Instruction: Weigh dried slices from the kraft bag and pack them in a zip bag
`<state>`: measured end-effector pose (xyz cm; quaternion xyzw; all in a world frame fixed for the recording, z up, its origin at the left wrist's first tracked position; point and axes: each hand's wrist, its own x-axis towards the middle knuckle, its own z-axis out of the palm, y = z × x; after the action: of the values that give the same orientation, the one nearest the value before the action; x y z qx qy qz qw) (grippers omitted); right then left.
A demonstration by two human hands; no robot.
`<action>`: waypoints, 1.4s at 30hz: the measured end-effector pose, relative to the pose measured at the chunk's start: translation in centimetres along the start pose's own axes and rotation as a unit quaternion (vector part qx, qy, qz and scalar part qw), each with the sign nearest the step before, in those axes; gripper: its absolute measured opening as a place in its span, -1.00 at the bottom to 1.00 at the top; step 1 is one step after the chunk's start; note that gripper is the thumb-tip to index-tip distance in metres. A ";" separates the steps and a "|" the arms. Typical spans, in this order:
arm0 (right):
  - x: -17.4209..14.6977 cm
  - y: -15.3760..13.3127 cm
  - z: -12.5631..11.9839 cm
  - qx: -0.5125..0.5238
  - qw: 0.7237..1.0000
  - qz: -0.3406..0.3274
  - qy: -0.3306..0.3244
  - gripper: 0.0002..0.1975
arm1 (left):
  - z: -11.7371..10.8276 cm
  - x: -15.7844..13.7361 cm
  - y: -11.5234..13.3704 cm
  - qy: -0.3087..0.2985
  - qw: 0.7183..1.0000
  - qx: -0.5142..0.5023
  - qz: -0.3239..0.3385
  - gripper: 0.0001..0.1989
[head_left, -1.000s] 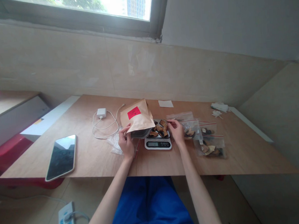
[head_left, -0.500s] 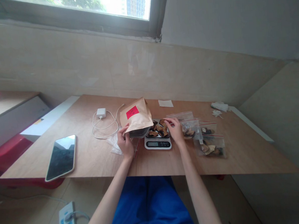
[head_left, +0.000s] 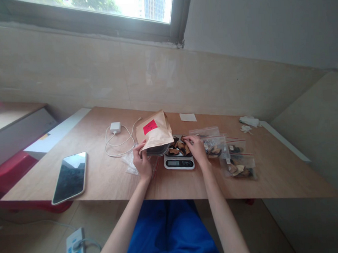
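My left hand [head_left: 142,160] is closed round the near-left edge of a brown kraft paper bag [head_left: 161,136] with a red label. Under the bag shows a dark grey, see-through-looking surface with a rim; I cannot tell if it is a tray or the bag's window. To its right stands a white digital kitchen scale [head_left: 179,164] with a lit display. Dried brown slices [head_left: 181,145] with dark edges lie on its pan. Over the pan's right side is my right hand [head_left: 197,149], thumb and fingers pinched at one slice.
Several clear zip bags [head_left: 238,168] of dried pieces lie right of the scale. At left are a tablet [head_left: 70,178], a white charger [head_left: 115,127] with cable, and a crumpled plastic bag [head_left: 129,165]. White paper [head_left: 188,117] lies at the back; crumpled white scraps [head_left: 249,121] sit at back right.
My right hand's fingers have shifted slightly down and left among the slices on the scale. The left hand and the paper bag stay nearly the same.
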<state>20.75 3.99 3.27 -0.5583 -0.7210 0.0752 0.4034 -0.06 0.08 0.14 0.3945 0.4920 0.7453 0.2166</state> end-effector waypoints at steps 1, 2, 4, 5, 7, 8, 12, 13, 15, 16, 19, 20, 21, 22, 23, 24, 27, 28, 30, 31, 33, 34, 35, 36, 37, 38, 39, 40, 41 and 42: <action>0.0 0.1 0.0 -0.009 1.000 -0.004 -0.009 -0.81 | 0.0 0.0 0.0 -0.001 1.000 -0.002 -0.003 -0.83; 0.0 0.1 0.0 -0.018 1.000 -0.007 -0.019 -0.80 | 0.0 0.0 0.0 -0.002 1.000 -0.003 -0.005 -0.83; 0.0 0.0 0.1 -0.042 0.998 -0.010 -0.036 -0.79 | 0.0 0.0 0.0 -0.002 1.000 -0.005 -0.008 -0.83; 0.0 0.0 0.1 -0.059 0.997 -0.006 -0.041 -0.78 | 0.0 0.0 0.0 -0.002 1.000 -0.006 -0.008 -0.83; 0.1 -0.2 0.1 -0.099 0.994 0.012 -0.042 -0.78 | 0.0 0.0 0.0 -0.002 1.000 -0.008 -0.008 -0.83; 0.1 -0.4 0.0 -0.116 0.992 0.023 -0.036 -0.78 | 0.0 0.0 -0.1 -0.002 1.000 -0.009 -0.008 -0.83; 0.0 -1.6 -0.3 -0.087 0.995 0.024 0.049 -0.75 | 0.0 0.0 -0.2 -0.002 1.000 -0.009 -0.004 -0.83; -0.2 -2.1 -0.4 -0.059 0.995 0.009 0.080 -0.74 | 0.0 0.0 -0.1 -0.003 1.000 -0.006 0.001 -0.83; -1.0 -3.6 -0.6 -0.005 0.991 -0.035 0.129 -0.73 | 0.0 0.0 -0.1 -0.005 1.000 0.001 0.008 -0.83; -1.5 -4.5 -0.5 0.012 0.989 -0.061 0.138 -0.73 | 0.0 0.0 0.0 -0.006 1.000 0.005 0.011 -0.83; -3.1 -7.5 0.1 0.035 0.984 -0.150 0.095 -0.74 | -0.1 0.0 0.1 -0.007 1.000 0.007 0.013 -0.84; -3.6 -8.5 0.5 0.036 0.981 -0.176 0.073 -0.74 | -0.1 -0.1 0.1 -0.007 1.000 0.006 0.012 -0.84; -4.1 -9.5 1.0 0.032 0.978 -0.201 0.042 -0.73 | -0.2 -0.1 0.2 -0.007 1.000 0.005 0.010 -0.84; -4.4 -10.3 1.5 0.025 0.975 -0.219 0.010 -0.71 | -0.2 -0.1 0.2 -0.006 1.000 0.006 0.008 -0.84; -4.6 -11.1 2.0 0.016 0.974 -0.224 -0.015 -0.70 | -0.2 -0.1 0.2 -0.004 1.000 0.008 0.006 -0.84; -4.7 -11.8 2.6 0.005 0.976 -0.214 -0.037 -0.68 | -0.3 -0.1 0.2 -0.001 1.000 0.010 0.006 -0.84; -4.5 -13.2 3.8 -0.040 0.984 -0.148 -0.096 -0.65 | -0.3 -0.1 0.2 0.005 1.000 0.013 0.007 -0.83; -4.2 -13.5 4.1 -0.054 0.984 -0.126 -0.117 -0.63 | -0.3 -0.1 0.2 0.006 1.000 0.013 0.006 -0.83; -3.6 -14.1 4.4 -0.072 0.981 -0.087 -0.160 -0.60 | -0.3 0.0 0.2 0.010 1.000 0.012 0.001 -0.83; -3.2 -14.3 4.6 -0.077 0.978 -0.062 -0.182 -0.60 | -0.3 0.0 0.2 0.013 1.000 0.012 -0.001 -0.83; -2.3 -14.6 4.8 -0.082 0.969 -0.003 -0.232 -0.63 | -0.2 0.1 0.2 0.018 1.000 0.011 -0.005 -0.82; -1.9 -14.6 5.1 -0.081 0.964 0.019 -0.252 -0.64 | -0.2 0.1 0.2 0.020 1.000 0.009 -0.006 -0.83; -1.3 -14.7 5.5 -0.077 0.962 0.029 -0.262 -0.65 | -0.2 0.1 0.3 0.023 1.000 0.007 -0.009 -0.83; -0.8 -14.6 5.9 -0.072 0.961 0.027 -0.265 -0.66 | -0.1 0.1 0.3 0.024 1.000 0.004 -0.011 -0.83; -0.3 -14.5 6.5 -0.066 0.963 0.016 -0.261 -0.65 | -0.1 0.0 0.4 0.025 1.000 0.002 -0.014 -0.84; 0.3 -14.4 7.1 -0.061 0.965 0.000 -0.254 -0.65 | -0.1 0.0 0.4 0.026 1.000 0.000 -0.016 -0.84; 0.8 -14.2 7.8 -0.058 0.966 -0.011 -0.250 -0.64 | 0.0 0.0 0.4 0.025 1.000 -0.001 -0.017 -0.84; 1.4 -14.0 8.5 -0.054 0.966 -0.016 -0.254 -0.64 | 0.0 0.0 0.4 0.024 1.000 -0.003 -0.016 -0.84; 1.8 -13.8 9.1 -0.047 0.964 -0.016 -0.263 -0.64 | 0.0 0.0 0.4 0.023 1.000 -0.004 -0.014 -0.84; 2.2 -13.7 9.7 -0.035 0.960 -0.018 -0.276 -0.63 | 0.0 0.0 0.3 0.021 1.000 -0.007 -0.010 -0.84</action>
<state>4.00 4.25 5.62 -0.5166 -0.8163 0.1940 0.1707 -0.05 -0.10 0.42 0.3724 0.4954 0.7543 0.2167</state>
